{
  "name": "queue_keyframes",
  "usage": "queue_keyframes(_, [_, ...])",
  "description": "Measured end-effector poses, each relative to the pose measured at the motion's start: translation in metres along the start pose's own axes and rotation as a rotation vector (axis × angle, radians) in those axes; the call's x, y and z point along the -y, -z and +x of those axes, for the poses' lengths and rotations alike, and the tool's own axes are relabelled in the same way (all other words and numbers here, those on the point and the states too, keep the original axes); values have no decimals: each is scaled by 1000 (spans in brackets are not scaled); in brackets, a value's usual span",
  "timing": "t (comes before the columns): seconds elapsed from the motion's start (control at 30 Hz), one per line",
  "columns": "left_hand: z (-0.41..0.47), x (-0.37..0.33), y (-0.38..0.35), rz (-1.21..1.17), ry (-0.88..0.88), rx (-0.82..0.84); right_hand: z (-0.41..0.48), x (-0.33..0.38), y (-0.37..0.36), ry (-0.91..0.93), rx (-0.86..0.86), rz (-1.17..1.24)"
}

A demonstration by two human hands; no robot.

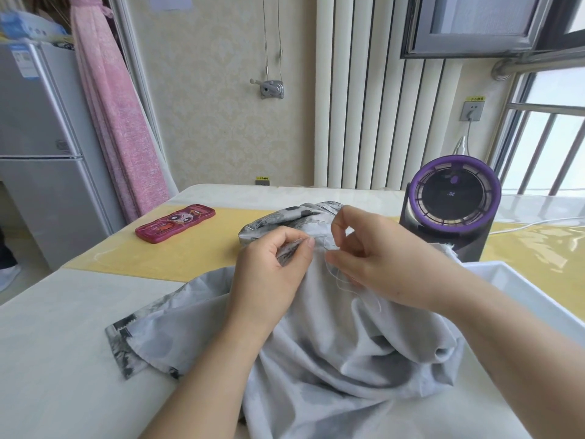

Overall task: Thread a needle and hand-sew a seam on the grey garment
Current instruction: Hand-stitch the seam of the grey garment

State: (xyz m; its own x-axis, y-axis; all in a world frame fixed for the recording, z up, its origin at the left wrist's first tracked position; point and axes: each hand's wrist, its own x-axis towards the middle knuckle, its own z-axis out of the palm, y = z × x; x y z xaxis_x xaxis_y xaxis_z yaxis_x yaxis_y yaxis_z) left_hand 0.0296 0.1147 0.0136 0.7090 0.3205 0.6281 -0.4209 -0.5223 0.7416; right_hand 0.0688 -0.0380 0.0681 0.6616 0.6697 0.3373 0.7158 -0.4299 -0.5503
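The grey garment (332,343), a thin, soft cloth with darker printed patches along its hems, lies crumpled in loose folds at the middle of the table's (63,343) near edge, over a matte white covering. The left hand (269,267) pinches a raised fold of it between thumb and forefinger. Just beside it, the right hand (380,258) is curled over the same ridge; fine white thread (337,275) loops under its thumb, but I cannot tell whether it pinches thread or needle. A glossy yellow runner (190,248) crosses the table behind, carrying a flat red case (175,222) towards the left edge. A round purple-ringed fan (456,198) stands on it towards the right edge.
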Motion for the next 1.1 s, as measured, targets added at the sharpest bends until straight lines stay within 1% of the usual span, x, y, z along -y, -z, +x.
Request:
queue_keyframes(0.23, [-1,-1,1,2,-10,-1,1,-2,-1,-4,4,-47])
queue_keyframes(0.43, [-1,-2,1,9,-20,4,1,-2,-1,-22,2,-33])
queue_keyframes(0.63, [-3,-6,-1,54,-122,7,2,-2,-5,-37,-16,-1])
queue_keyframes(0.73, [-4,-7,-1,91,-186,4,4,-1,-10,-44,-53,58])
queue_keyframes(0.77, [-4,-6,-1,85,-183,4,4,-1,-11,-41,-68,81])
queue_keyframes(0.83, [-3,-5,-1,12,-110,1,4,0,-10,-32,-69,143])
queue_keyframes(0.9, [-1,-3,0,-98,-8,0,3,1,-6,-34,-19,271])
queue_keyframes(0.97, [0,-1,1,-154,55,-19,1,0,0,-41,52,390])
queue_keyframes(1.03, [2,1,2,-201,104,-35,1,-2,8,-20,116,429])
queue_keyframes(1.1, [2,1,3,-230,131,-48,2,-5,15,8,167,414])
